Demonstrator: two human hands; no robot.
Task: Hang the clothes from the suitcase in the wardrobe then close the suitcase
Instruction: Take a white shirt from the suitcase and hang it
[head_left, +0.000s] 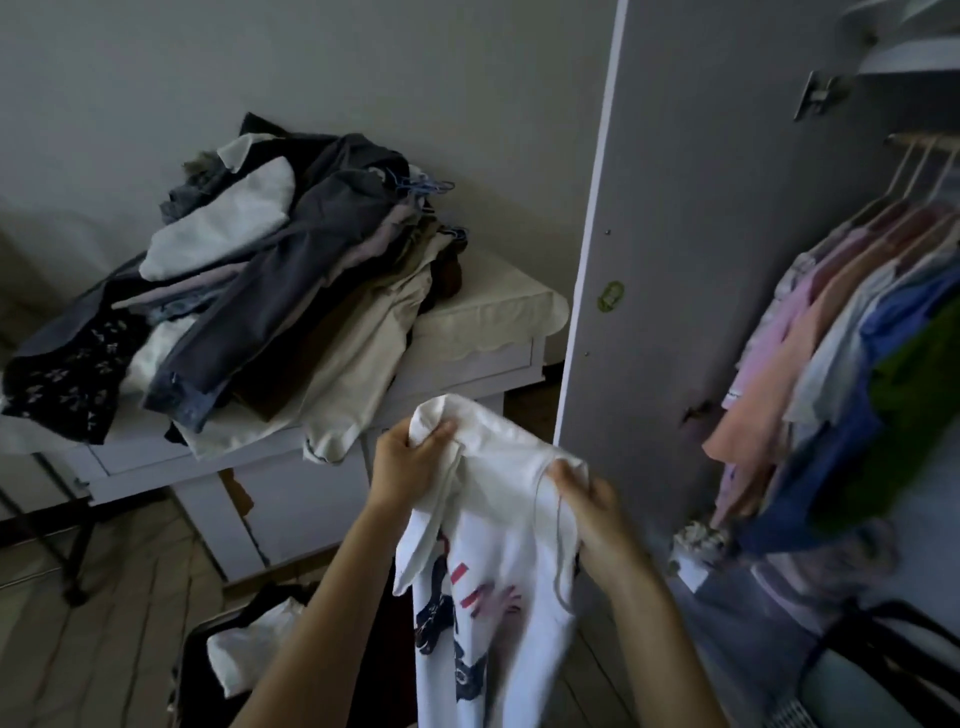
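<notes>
At lower centre of the frame, the left hand (410, 467) and right hand (597, 512) each pinch a bunched top edge of a white printed T-shirt (488, 597) hanging between them, above the open suitcase (208, 670) at lower left, with the wardrobe (883, 364) at right.

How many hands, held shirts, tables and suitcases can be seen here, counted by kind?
Hands: 2 (left hand, right hand)
Held shirts: 1 (white printed shirt)
Tables: 1 (white table)
Suitcases: 1 (suitcase)
Total: 5
</notes>
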